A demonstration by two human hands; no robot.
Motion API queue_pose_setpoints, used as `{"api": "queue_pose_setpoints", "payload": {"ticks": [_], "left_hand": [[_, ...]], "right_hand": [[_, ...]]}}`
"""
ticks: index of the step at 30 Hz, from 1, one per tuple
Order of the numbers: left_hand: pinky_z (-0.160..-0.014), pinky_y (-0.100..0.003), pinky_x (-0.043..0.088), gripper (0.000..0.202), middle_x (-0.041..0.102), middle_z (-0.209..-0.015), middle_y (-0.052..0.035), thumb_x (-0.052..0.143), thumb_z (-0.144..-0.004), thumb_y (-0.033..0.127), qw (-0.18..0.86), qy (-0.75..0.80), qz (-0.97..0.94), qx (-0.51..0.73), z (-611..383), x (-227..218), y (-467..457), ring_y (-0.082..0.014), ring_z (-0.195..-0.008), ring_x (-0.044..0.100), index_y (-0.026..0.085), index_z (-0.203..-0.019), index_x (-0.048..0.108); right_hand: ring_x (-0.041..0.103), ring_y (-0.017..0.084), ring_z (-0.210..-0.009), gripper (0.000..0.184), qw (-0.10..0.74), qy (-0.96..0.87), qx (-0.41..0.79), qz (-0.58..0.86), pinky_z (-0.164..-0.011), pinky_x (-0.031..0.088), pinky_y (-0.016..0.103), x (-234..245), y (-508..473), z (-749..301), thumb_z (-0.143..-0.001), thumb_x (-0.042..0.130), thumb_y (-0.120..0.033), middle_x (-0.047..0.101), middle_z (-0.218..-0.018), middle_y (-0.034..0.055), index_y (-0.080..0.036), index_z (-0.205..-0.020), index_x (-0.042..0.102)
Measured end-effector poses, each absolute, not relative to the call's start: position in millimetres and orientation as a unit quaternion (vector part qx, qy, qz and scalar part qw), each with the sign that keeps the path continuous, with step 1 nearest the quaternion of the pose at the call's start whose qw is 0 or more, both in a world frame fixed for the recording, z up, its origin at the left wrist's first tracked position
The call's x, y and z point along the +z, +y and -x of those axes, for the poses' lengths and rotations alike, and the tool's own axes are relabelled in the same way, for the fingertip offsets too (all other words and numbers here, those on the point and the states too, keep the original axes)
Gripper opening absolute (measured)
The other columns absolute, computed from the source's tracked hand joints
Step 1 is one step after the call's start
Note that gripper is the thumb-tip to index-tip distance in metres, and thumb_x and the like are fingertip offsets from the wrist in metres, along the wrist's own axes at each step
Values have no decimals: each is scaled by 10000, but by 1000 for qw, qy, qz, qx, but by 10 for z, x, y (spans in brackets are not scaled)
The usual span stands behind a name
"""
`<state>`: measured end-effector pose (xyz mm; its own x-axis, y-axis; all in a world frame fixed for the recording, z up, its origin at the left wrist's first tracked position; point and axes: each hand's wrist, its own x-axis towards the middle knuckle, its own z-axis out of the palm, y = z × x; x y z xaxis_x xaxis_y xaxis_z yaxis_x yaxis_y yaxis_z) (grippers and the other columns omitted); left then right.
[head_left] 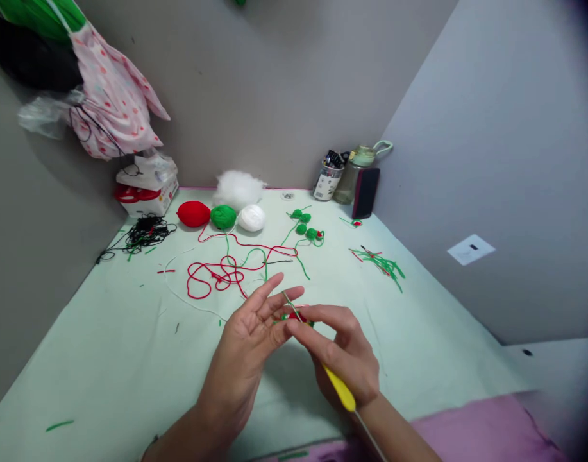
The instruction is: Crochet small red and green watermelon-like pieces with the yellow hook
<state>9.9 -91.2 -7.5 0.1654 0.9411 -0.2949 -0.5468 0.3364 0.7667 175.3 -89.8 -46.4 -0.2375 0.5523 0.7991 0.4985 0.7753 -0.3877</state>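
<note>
My right hand (pixel 346 353) grips a crochet hook with a yellow handle (pixel 339 388), its thin metal shaft pointing up and left past my left fingers. Between thumb and fingers, my left hand (pixel 250 333) pinches a small red and green crochet piece (pixel 297 317), its other fingers raised. The fingers of both hands hide much of the piece. Green yarn seems to loop near the hook's tip. Red yarn (pixel 217 277) lies in loose curls beyond my left hand, and a white strand curves beside it.
At the back sit a red yarn ball (pixel 193 214), a green ball (pixel 223 217), a white ball (pixel 251 218) and white stuffing (pixel 238 190). Small green crocheted balls (pixel 301 228), yarn scraps (pixel 383 264) and a black tangle (pixel 147 235) lie around. A phone (pixel 365 194) leans by a bottle (pixel 347 183).
</note>
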Motion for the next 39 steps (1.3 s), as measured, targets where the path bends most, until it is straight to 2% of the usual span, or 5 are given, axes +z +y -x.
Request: {"api": "queue_pose_setpoints", "payload": {"ticks": [5, 8, 21, 30, 39], "left_hand": [[-962, -327, 589, 755, 757, -1302, -103, 930, -776, 270, 698, 403, -283, 520, -23, -59, -869, -237, -1163, 710, 231, -1461, 615], [-959, -342, 594, 747, 769, -1222, -93, 923, -774, 265, 685, 409, -298, 524, 11, -60, -848, -229, -1099, 722, 215, -1455, 618], [-921, -309, 588, 630, 777, -1084, -46, 836, -824, 211, 623, 446, -411, 494, 165, -86, -779, -194, -1020, 721, 224, -1424, 645], [-973, -289, 564, 494, 787, -1039, 6, 809, -867, 184, 630, 417, -445, 481, 229, -131, -797, -162, -1006, 728, 329, -1334, 742], [-938, -261, 586, 458, 822, -1055, 3, 875, -824, 204, 655, 410, -408, 487, 196, -146, -802, -161, -1010, 756, 322, -1256, 779]], "right_hand": [[723, 224, -1000, 428, 568, -753, 140, 301, -827, 626, 378, -378, -842, -1715, -1015, 617, -95, 774, -1101, 79, -333, -1356, 720], [734, 212, -1005, 373, 575, -744, 182, 288, -826, 620, 353, -325, -833, -1705, -1037, 593, -121, 771, -1139, 95, -300, -1334, 731], [742, 190, -992, 335, 574, -719, 252, 299, -860, 613, 331, -328, -819, -1740, -1009, 589, -56, 818, -1059, 62, -249, -1221, 763], [717, 181, -832, 209, 617, -626, 363, 308, -767, 592, 330, -344, -800, -1730, -1040, 616, -191, 784, -925, 44, -252, -1080, 811], [705, 147, -680, 160, 600, -555, 498, 290, -683, 588, 300, -354, -698, -1738, -1028, 668, -311, 731, -814, 10, -256, -991, 814]]}}
